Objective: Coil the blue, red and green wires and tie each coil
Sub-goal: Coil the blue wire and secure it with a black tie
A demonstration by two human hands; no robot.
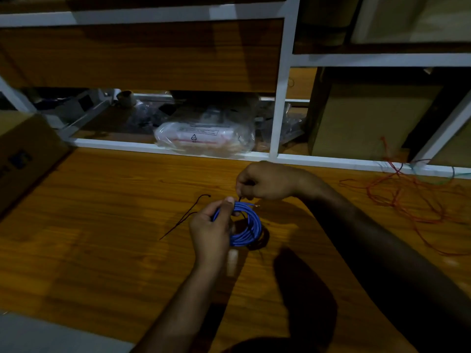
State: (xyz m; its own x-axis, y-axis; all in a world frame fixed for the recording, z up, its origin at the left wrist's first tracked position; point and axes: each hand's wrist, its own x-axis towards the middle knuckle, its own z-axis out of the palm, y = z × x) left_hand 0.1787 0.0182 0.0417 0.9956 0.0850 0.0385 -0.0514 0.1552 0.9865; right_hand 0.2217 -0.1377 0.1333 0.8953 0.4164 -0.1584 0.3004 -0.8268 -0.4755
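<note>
I see the left hand (211,228) clasping the round coil of blue plastic wire (248,229) just above the wooden surface (102,225) to steady it, while beside that coil the right hand (265,180) pinches a thin black tie (242,200) for binding.

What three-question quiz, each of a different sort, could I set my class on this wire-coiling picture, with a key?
1. True or false: the left hand holds the blue coil.
2. What does the right hand pinch? A) red wire B) thin black tie C) plastic bag
3. Fill in: the red wire lies loose on the table, to the ____ of the coil.

Key: 1 true. 2 B: the black tie runs from the fingers to the coil. 3 right.
</note>
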